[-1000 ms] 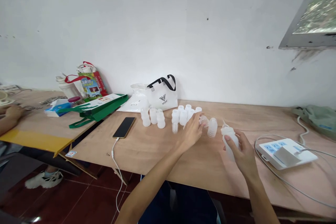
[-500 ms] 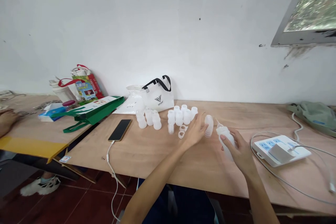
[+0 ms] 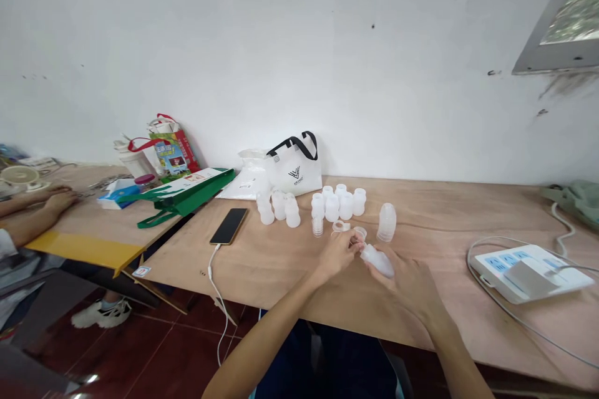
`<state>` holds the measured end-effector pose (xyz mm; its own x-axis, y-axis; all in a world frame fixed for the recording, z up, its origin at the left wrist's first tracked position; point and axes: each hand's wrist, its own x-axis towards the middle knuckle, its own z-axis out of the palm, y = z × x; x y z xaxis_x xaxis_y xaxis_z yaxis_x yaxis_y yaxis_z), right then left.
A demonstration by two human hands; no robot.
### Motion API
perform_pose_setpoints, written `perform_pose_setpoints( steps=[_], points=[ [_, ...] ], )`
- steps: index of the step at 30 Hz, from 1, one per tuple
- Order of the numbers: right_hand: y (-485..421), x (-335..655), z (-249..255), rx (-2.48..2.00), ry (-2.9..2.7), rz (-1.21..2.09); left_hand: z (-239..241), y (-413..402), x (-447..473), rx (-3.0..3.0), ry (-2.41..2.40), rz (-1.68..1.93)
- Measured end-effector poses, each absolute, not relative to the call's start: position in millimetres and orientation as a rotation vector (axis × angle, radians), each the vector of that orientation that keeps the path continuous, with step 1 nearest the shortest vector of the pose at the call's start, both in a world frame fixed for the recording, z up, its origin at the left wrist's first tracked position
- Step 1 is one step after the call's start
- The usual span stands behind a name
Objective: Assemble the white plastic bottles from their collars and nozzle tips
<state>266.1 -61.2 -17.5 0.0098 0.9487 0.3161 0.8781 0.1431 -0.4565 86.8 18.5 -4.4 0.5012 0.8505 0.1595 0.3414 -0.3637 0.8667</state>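
1. While it lies tilted in the lower centre of the head view, the squeeze bottle (image 3: 378, 260) sits just above the counter (image 3: 290, 262). Its nozzle end points toward the left of the frame and its base is tucked into the right hand (image 3: 412, 279).
2. That right hand is curled round the bottle's body. The left hand (image 3: 337, 254) has its fingertips pressed together in a pinch at the nozzle end; whether a cap sits there is too small to tell.
3. Judging by the thin, cloudy plastic, the bottle is light, probably empty, and soft-walled. A hard squeeze would likely dent it, though it should not break. The smooth skin may slip a little.
4. The firmest hold looks to be round the body near the shoulder, where the plastic seems stiffer. The narrow neck suits fingertips only.
5. Just above the left hand lie loose rings (image 3: 341, 226), with a ribbed bottle (image 3: 387, 222) upright beside them and a cluster of small bottles (image 3: 339, 202) beyond.
6. Left of centre rests a phone (image 3: 229, 225), and a power strip (image 3: 528, 268) lies at the right. Another person's hand (image 3: 58, 199) shows at the far left.
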Motion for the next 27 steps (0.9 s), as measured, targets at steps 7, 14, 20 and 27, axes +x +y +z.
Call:
perform_pose_setpoints(
  steps=[7, 14, 20, 27],
  points=[
    [-61, 259, -14, -1.436, -1.615, 0.744, -14, 39, 61, 1.407, 0.783, 0.895],
    [-64, 267, -8, -1.35, -1.538, 0.863, 53, 60, 7, 1.997, 1.085, 1.078],
    [-63, 264, -6, -1.362, -1.681, 0.749, 77, 88, 3, 2.761, 1.503, 0.374],
    [-62, 271, -7, -1.427, -1.724, 0.686, 60, 94, 12, 2.817, 1.459, 0.19]
  ],
)
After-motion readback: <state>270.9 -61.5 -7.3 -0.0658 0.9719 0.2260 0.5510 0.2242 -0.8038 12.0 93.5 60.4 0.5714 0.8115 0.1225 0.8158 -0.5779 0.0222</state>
